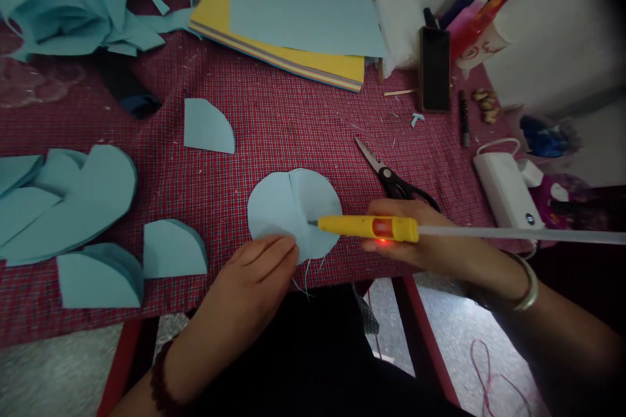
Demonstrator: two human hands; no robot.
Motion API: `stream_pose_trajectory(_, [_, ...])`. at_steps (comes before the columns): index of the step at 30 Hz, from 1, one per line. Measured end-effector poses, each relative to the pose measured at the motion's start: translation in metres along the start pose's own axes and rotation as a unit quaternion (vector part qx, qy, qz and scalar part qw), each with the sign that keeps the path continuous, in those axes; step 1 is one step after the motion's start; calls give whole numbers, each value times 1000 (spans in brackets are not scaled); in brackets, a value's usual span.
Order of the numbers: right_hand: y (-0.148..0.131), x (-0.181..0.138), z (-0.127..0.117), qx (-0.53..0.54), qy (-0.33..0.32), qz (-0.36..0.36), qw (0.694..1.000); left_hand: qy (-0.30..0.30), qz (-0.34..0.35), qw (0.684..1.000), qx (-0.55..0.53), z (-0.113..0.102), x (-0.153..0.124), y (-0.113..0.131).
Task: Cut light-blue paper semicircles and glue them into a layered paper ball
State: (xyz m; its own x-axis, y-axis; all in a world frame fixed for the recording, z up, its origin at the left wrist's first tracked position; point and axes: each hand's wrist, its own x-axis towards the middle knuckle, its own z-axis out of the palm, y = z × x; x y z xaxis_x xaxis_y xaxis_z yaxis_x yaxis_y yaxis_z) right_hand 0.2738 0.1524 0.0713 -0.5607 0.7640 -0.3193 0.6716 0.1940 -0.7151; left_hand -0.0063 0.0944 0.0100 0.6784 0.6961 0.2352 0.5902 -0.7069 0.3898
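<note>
A light blue paper circle (271,202) with a crease down from its top edge lies near the front of the table. The fingers of my left hand (264,264) rest flat across its lower left part, close together; the thumb is hidden. My right hand (405,234) is wrapped round a yellow hot glue gun (357,227) with a red light glowing. Its nozzle points left and meets the paper just right of the crease. A long translucent glue stick (489,232) sticks out of its back. Thin pale strands hang below the circle. Black-handled scissors (386,172) lie open beyond my right hand.
Folded blue quarter-circles (173,251) and a pile of blue paper pieces (92,192) lie left. Blue scraps (73,0) and a stack of coloured sheets (293,6) are at the back. A phone (434,68), marker (463,118) and white power strip (508,192) are right.
</note>
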Motion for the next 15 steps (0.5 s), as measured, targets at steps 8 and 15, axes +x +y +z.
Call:
stream_pose_trajectory(8, [-1, -17, 3, -19, -42, 49, 998, -5, 3, 1000, 2, 1, 0, -1])
stream_pose_trajectory(15, [-4, -21, 6, -45, -57, 26, 997, 10, -5, 1000, -14, -1, 4, 1])
